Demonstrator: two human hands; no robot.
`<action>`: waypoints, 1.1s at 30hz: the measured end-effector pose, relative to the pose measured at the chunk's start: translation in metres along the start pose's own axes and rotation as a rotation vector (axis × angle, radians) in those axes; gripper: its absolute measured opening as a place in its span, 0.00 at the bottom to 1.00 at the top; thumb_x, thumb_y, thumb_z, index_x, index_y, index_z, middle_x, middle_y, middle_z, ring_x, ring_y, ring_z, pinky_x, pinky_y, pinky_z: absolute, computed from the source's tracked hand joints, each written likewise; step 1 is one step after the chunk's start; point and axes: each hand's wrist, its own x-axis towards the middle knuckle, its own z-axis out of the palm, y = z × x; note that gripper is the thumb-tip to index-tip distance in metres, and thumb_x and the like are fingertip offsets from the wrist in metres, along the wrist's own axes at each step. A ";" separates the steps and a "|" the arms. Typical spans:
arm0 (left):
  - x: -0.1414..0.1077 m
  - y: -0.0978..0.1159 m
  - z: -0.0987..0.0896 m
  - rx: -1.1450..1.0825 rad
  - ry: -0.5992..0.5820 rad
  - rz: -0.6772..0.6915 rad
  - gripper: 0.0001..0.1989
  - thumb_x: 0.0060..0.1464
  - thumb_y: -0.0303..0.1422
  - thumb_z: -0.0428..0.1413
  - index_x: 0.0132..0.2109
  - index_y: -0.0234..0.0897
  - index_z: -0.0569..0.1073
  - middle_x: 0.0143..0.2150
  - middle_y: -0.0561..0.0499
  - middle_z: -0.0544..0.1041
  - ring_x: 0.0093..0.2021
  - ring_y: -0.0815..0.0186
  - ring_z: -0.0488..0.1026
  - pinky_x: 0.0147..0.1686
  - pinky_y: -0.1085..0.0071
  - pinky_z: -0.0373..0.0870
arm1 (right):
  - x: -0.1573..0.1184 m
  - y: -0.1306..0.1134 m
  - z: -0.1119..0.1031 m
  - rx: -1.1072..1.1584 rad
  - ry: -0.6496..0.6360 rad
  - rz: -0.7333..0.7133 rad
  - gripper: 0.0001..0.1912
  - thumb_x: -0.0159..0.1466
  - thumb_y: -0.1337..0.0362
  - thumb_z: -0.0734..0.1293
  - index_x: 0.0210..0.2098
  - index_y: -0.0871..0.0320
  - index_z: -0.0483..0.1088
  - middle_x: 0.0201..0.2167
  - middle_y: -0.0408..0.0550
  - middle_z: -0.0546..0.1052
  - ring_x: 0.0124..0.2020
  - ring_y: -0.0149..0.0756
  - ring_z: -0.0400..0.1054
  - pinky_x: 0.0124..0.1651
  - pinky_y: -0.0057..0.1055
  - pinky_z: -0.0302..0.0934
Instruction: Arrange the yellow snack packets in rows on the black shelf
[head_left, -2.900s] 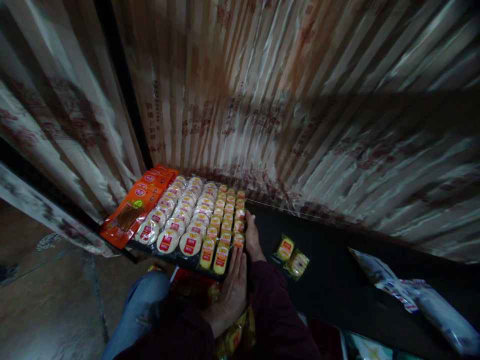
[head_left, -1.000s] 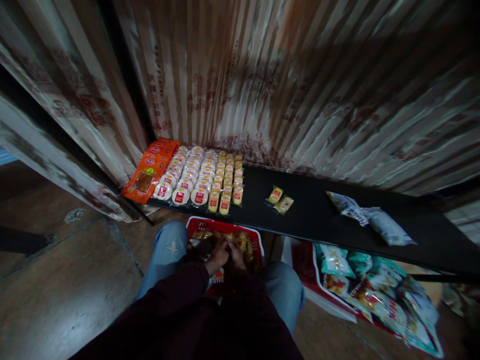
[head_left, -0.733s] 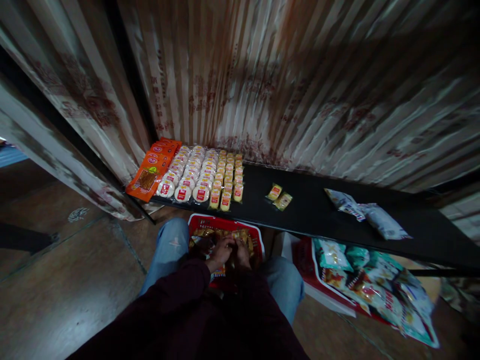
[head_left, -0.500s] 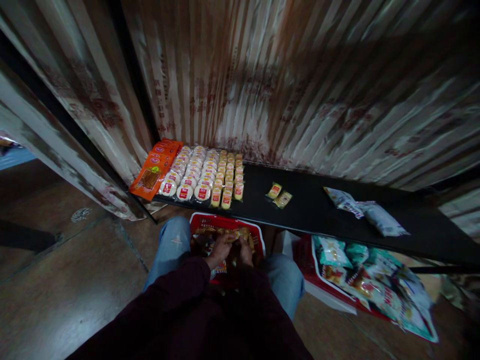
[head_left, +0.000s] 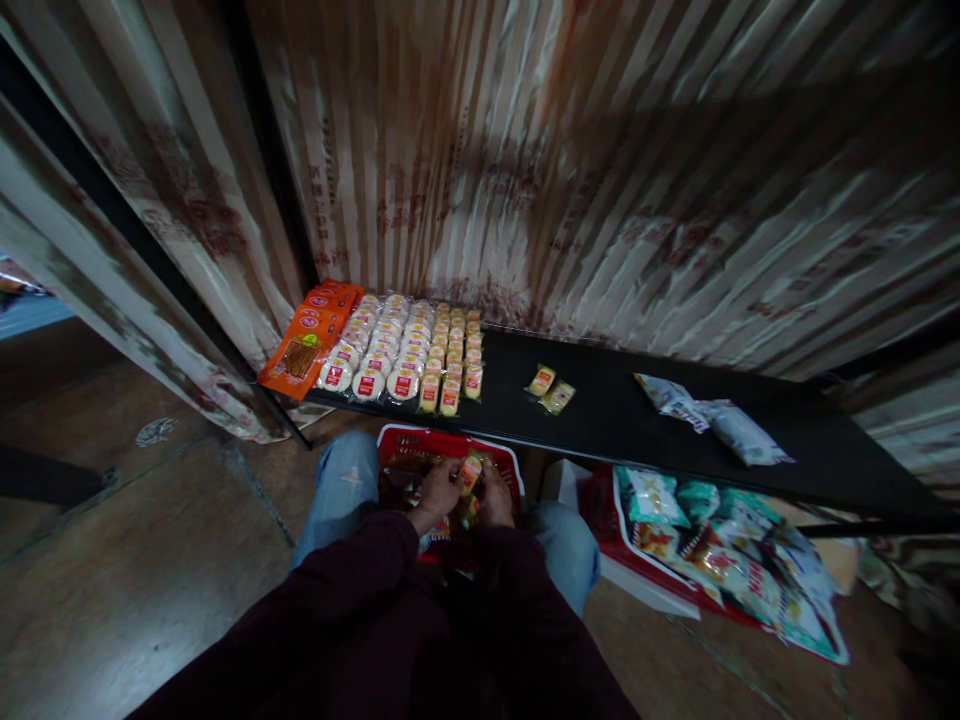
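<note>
A small yellow packet (head_left: 469,475) with a red and white label is held between my two hands, over the red basket (head_left: 517,462) between my knees. The fingers of my left hand (head_left: 439,492) are closed on the packet's left side. My right hand (head_left: 496,495) closes on its right side. Other wrapped snacks lie in the basket beneath, dim and partly covered by my hands. Rows of round white packets (head_left: 368,383) and small yellow packets (head_left: 449,395) stand on the black shelf (head_left: 510,425) ahead.
An orange bag (head_left: 309,335) lies at the shelf's left end. Two loose yellow packets (head_left: 556,396) and white-blue bags (head_left: 739,432) are further right. Below right, a second red basket (head_left: 679,578) holds green and white bags (head_left: 652,495). A striped curtain (head_left: 480,180) hangs behind.
The yellow packet between my hands has been raised and turned, so its label faces up. My hands have moved slightly apart. The view has shifted a little.
</note>
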 end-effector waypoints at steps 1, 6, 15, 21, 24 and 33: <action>0.000 0.000 0.000 0.007 0.004 -0.004 0.16 0.53 0.22 0.54 0.48 0.37 0.74 0.47 0.47 0.79 0.47 0.66 0.75 0.52 0.68 0.68 | -0.001 -0.001 0.000 0.015 0.002 0.047 0.29 0.51 0.41 0.66 0.40 0.58 0.76 0.30 0.48 0.81 0.36 0.45 0.76 0.39 0.39 0.69; 0.000 0.005 -0.004 0.043 0.020 -0.004 0.15 0.52 0.20 0.53 0.46 0.35 0.75 0.45 0.45 0.80 0.45 0.65 0.75 0.50 0.68 0.69 | -0.006 0.000 0.002 0.063 0.002 0.099 0.30 0.48 0.42 0.69 0.42 0.57 0.75 0.30 0.48 0.81 0.36 0.45 0.76 0.40 0.39 0.69; 0.002 0.003 -0.004 0.005 0.078 -0.003 0.14 0.52 0.20 0.53 0.44 0.35 0.75 0.43 0.47 0.80 0.42 0.66 0.75 0.48 0.69 0.69 | -0.016 -0.007 0.003 0.139 -0.011 0.034 0.28 0.41 0.51 0.76 0.40 0.57 0.78 0.36 0.49 0.81 0.40 0.45 0.75 0.44 0.39 0.67; -0.003 0.008 -0.006 -0.072 0.135 0.029 0.16 0.50 0.18 0.53 0.43 0.37 0.75 0.42 0.49 0.78 0.42 0.67 0.74 0.47 0.70 0.68 | -0.022 -0.012 0.002 0.188 -0.039 0.053 0.26 0.42 0.51 0.77 0.40 0.54 0.78 0.34 0.46 0.81 0.35 0.40 0.75 0.38 0.34 0.69; -0.007 0.014 -0.007 -0.135 0.145 0.005 0.17 0.49 0.17 0.53 0.44 0.37 0.73 0.40 0.50 0.78 0.41 0.67 0.74 0.46 0.71 0.68 | -0.025 -0.013 0.002 0.230 -0.046 0.096 0.25 0.43 0.52 0.77 0.39 0.53 0.78 0.33 0.44 0.81 0.33 0.39 0.76 0.36 0.32 0.69; -0.010 0.016 -0.009 -0.148 0.158 0.000 0.13 0.51 0.20 0.54 0.43 0.38 0.69 0.41 0.49 0.77 0.42 0.67 0.73 0.45 0.71 0.67 | -0.029 -0.010 0.005 0.271 -0.054 0.109 0.24 0.41 0.54 0.77 0.37 0.54 0.78 0.33 0.47 0.81 0.33 0.41 0.76 0.38 0.36 0.71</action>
